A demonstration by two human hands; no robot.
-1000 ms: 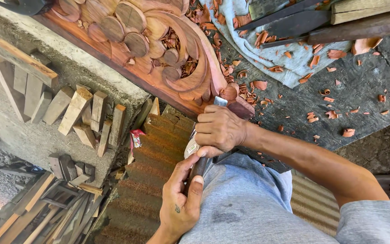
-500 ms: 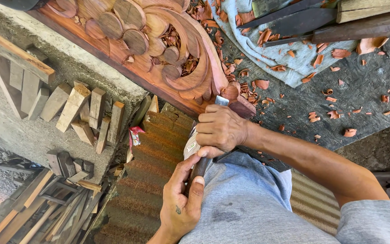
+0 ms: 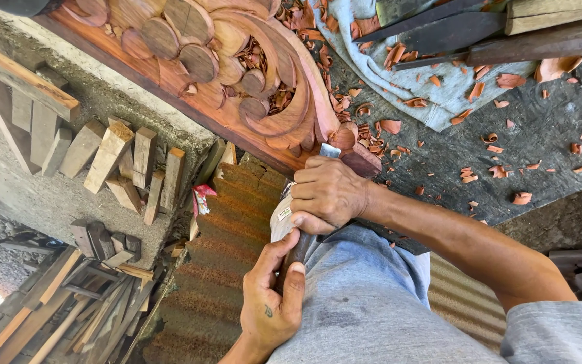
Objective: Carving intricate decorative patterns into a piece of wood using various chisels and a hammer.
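Here, both hands close around one carving chisel [image 3: 318, 176] at frame centre: the right hand [image 3: 328, 194] near the blade, the left hand [image 3: 274, 296] wrapped on the handle below. Its steel tip meets the reddish carved wood panel [image 3: 237, 81] edge. The chisel seems stiff and sharp, so holding the handle is safest.

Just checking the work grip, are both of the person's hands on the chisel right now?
Yes, the right hand grips the chisel near its blade at the carved wood panel, and the left hand wraps its handle lower down.

A woodcarving workshop. A carved red-brown panel [image 3: 237, 74] lies on the surface [image 3: 540, 135] amid wood shavings [image 3: 466, 176]. Offcut blocks [image 3: 109, 158] lie below.
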